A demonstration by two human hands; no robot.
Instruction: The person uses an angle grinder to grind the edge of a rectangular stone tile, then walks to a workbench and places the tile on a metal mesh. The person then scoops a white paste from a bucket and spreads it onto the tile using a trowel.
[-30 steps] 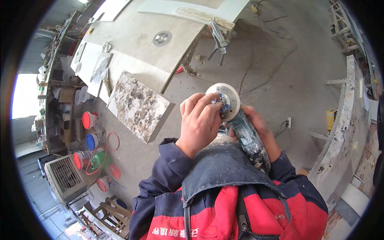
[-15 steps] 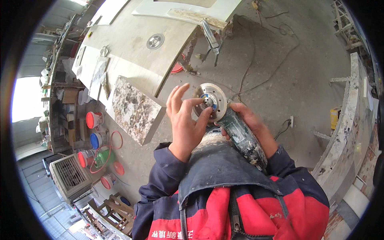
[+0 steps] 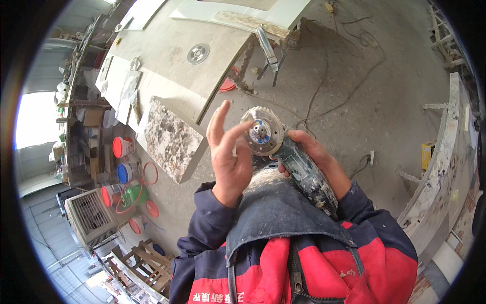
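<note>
My right hand (image 3: 326, 164) is wrapped round the dusty green body of an angle grinder (image 3: 306, 175), held in front of my apron. Its toothed cutting disc (image 3: 273, 144) faces up, with a nut (image 3: 259, 133) at the centre. My left hand (image 3: 230, 162) is just left of the disc, fingers apart and holding nothing. The index fingertip reaches over the disc above the nut; whether it touches, I cannot tell. The left thumb is partly hidden by the fingers.
A speckled stone block (image 3: 172, 139) sits by the near corner of a large worktable (image 3: 167, 61). A round metal disc (image 3: 198, 53) lies on the table; a caulking gun (image 3: 267, 48) hangs at its edge. Cords (image 3: 324, 76) trail over the floor. Buckets (image 3: 123, 147) stand left, a long slab (image 3: 430, 167) right.
My left thumb and index finger were at the nut; the thumb has drawn back and the hand has shifted slightly left. My right hand still grips the grinder.
</note>
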